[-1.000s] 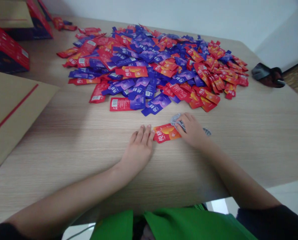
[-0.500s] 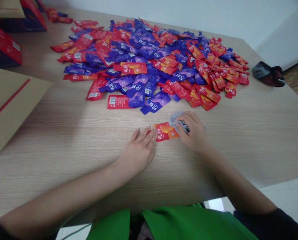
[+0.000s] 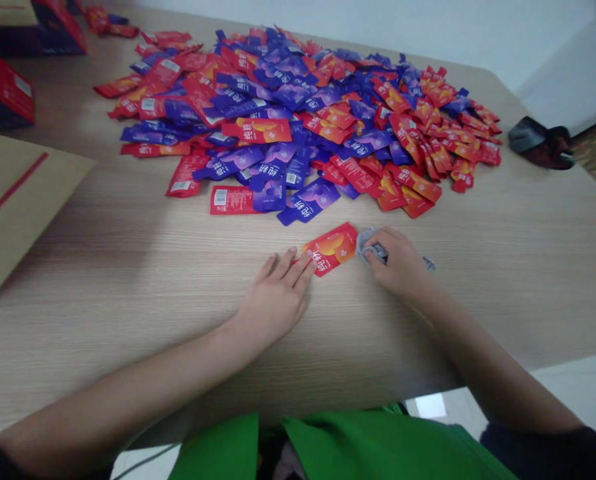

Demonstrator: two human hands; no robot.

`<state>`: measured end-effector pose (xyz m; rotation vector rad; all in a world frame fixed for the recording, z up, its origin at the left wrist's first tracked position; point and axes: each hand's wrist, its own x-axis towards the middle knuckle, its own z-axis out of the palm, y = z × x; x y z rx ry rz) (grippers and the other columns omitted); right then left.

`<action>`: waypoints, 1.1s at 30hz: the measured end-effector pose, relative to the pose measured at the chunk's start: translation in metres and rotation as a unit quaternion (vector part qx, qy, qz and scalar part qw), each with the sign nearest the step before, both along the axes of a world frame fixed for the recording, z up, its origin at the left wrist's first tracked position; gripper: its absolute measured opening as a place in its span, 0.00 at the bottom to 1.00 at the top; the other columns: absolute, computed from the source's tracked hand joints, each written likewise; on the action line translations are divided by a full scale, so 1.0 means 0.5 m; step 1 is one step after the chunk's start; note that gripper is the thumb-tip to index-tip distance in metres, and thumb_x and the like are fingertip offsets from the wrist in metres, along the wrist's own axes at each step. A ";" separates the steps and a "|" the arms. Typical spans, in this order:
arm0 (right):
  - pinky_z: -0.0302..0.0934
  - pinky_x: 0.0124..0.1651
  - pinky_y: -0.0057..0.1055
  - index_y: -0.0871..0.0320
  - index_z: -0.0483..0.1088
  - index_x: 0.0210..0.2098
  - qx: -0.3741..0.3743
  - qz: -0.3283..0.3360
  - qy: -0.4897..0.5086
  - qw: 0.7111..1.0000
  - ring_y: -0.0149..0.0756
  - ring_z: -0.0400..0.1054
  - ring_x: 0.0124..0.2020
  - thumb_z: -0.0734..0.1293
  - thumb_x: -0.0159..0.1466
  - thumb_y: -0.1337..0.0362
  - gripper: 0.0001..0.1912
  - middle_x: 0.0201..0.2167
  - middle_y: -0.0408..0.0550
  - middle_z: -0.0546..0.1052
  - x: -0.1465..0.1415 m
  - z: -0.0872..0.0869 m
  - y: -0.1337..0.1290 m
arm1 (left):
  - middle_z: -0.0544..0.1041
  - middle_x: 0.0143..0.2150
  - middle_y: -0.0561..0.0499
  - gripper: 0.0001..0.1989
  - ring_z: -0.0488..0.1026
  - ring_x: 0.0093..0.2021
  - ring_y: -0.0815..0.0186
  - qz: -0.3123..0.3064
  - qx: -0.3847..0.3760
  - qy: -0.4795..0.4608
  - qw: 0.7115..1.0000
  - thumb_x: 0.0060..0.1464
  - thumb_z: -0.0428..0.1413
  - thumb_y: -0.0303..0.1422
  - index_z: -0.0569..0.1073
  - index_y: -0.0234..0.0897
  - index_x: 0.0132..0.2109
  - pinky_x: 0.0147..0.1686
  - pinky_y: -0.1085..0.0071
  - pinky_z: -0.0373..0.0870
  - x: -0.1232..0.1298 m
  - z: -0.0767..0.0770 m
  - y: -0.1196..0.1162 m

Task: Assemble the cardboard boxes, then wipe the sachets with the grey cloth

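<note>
A red and orange sachet (image 3: 334,248) lies flat on the wooden table in front of me, its printed side up. My left hand (image 3: 278,293) rests flat with its fingers stretched out, the fingertips pressing on the sachet's left end. Bunched in my right hand (image 3: 397,263) is a grey cloth (image 3: 367,245), held down against the table just beyond the sachet's right end. A loose corner of the cloth pokes out behind the hand. The palm side of both hands is hidden.
A wide heap of red and purple sachets (image 3: 278,120) covers the table's far half. Cardboard (image 3: 23,193) with a red stripe lies at the left, near red and dark blue boxes (image 3: 5,87). A dark, shiny object (image 3: 542,143) sits by the right edge.
My right hand has slid the cloth rightward, off the sachet and onto the table. The sachet has turned slightly, its right end now farther from me. My left hand stays on its left end.
</note>
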<state>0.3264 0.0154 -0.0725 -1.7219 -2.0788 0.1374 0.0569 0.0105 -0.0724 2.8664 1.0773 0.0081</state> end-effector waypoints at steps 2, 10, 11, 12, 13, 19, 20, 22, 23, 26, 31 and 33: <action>0.60 0.44 0.41 0.56 0.68 0.33 0.037 -0.015 0.022 0.999 0.45 0.66 0.40 0.64 0.62 0.68 0.02 0.35 0.50 0.72 -0.002 0.019 0.009 | 0.63 0.68 0.42 0.28 0.58 0.68 0.49 -0.003 -0.002 -0.007 1.000 0.60 0.50 0.32 0.63 0.31 0.66 0.64 0.50 0.59 -0.001 -0.001 -0.001; 0.56 0.51 0.43 0.58 0.69 0.51 0.038 0.146 -0.074 0.986 0.47 0.62 0.49 0.57 0.69 0.65 0.15 0.52 0.57 0.70 -0.164 0.015 0.009 | 0.70 0.64 0.40 0.28 0.61 0.66 0.46 -0.018 -0.006 -0.045 0.999 0.59 0.50 0.33 0.66 0.30 0.64 0.64 0.46 0.57 -0.007 -0.006 -0.014; 0.55 0.50 0.43 0.58 0.68 0.53 0.022 0.151 -0.095 0.984 0.48 0.62 0.50 0.57 0.69 0.65 0.16 0.54 0.57 0.70 -0.169 0.004 0.006 | 0.71 0.63 0.41 0.27 0.61 0.66 0.47 -0.014 -0.008 -0.046 0.999 0.59 0.50 0.33 0.66 0.31 0.64 0.64 0.46 0.57 -0.007 -0.006 -0.015; 0.54 0.50 0.44 0.58 0.68 0.54 0.012 0.143 -0.110 0.984 0.49 0.61 0.51 0.57 0.69 0.65 0.17 0.55 0.58 0.69 -0.169 -0.005 0.002 | 0.70 0.63 0.42 0.27 0.61 0.67 0.47 -0.011 -0.011 -0.047 0.999 0.59 0.50 0.33 0.65 0.32 0.65 0.64 0.46 0.57 -0.006 -0.006 -0.015; 0.54 0.50 0.44 0.59 0.68 0.54 0.005 0.124 -0.118 0.985 0.50 0.61 0.51 0.57 0.69 0.65 0.17 0.56 0.59 0.69 -0.163 -0.013 -0.002 | 0.68 0.65 0.43 0.28 0.59 0.67 0.48 -0.010 -0.013 -0.047 0.999 0.59 0.50 0.33 0.64 0.32 0.66 0.64 0.46 0.57 -0.006 -0.006 -0.015; 0.54 0.51 0.49 0.61 0.66 0.54 -0.006 -0.029 -0.124 0.992 0.55 0.59 0.53 0.55 0.69 0.63 0.18 0.57 0.64 0.66 -0.082 -0.033 -0.013 | 0.61 0.69 0.46 0.29 0.57 0.69 0.49 -0.010 -0.017 -0.041 0.999 0.59 0.48 0.31 0.61 0.33 0.67 0.64 0.46 0.58 -0.007 -0.011 -0.009; 0.54 0.50 0.50 0.61 0.66 0.54 -0.011 -0.048 -0.119 0.992 0.56 0.60 0.52 0.55 0.69 0.63 0.18 0.56 0.64 0.67 -0.068 -0.034 -0.010 | 0.61 0.69 0.46 0.28 0.57 0.69 0.49 -0.011 -0.015 -0.040 0.999 0.60 0.48 0.31 0.61 0.34 0.67 0.64 0.47 0.58 -0.008 -0.012 -0.007; 0.56 0.50 0.52 0.61 0.66 0.53 -0.021 -0.073 -0.098 0.992 0.55 0.61 0.50 0.54 0.68 0.63 0.18 0.54 0.64 0.68 -0.046 -0.034 0.000 | 0.60 0.70 0.47 0.28 0.56 0.69 0.50 -0.014 -0.009 -0.041 0.999 0.61 0.47 0.31 0.61 0.35 0.67 0.64 0.47 0.57 -0.010 -0.013 -0.006; 0.56 0.50 0.52 0.61 0.66 0.53 -0.018 -0.077 -0.078 0.994 0.55 0.61 0.50 0.54 0.68 0.64 0.18 0.52 0.64 0.68 -0.041 -0.031 0.007 | 0.60 0.70 0.47 0.27 0.56 0.69 0.50 -0.016 -0.006 -0.043 0.999 0.62 0.47 0.32 0.61 0.35 0.67 0.64 0.47 0.57 -0.011 -0.014 -0.006; 0.57 0.53 0.50 0.61 0.64 0.54 0.036 -0.048 -0.001 0.998 0.53 0.60 0.53 0.53 0.67 0.67 0.18 0.52 0.63 0.67 -0.056 -0.013 0.023 | 0.60 0.70 0.47 0.27 0.55 0.70 0.50 -0.022 0.001 -0.053 0.998 0.63 0.47 0.33 0.61 0.36 0.67 0.65 0.47 0.56 -0.012 -0.015 -0.008; 0.57 0.51 0.47 0.60 0.64 0.57 0.041 0.049 -0.053 0.997 0.51 0.60 0.52 0.54 0.68 0.69 0.20 0.56 0.61 0.66 -0.147 0.014 0.029 | 0.60 0.70 0.45 0.27 0.55 0.69 0.47 -0.005 -0.004 -0.057 0.998 0.64 0.46 0.36 0.61 0.34 0.68 0.65 0.45 0.54 -0.006 -0.015 -0.014; 0.57 0.49 0.47 0.60 0.66 0.57 0.017 0.063 -0.105 0.992 0.52 0.60 0.50 0.55 0.68 0.69 0.20 0.56 0.61 0.67 -0.155 0.005 0.030 | 0.60 0.70 0.45 0.28 0.55 0.69 0.47 -0.004 -0.012 -0.057 0.998 0.64 0.46 0.37 0.61 0.34 0.68 0.65 0.44 0.55 -0.005 -0.013 -0.013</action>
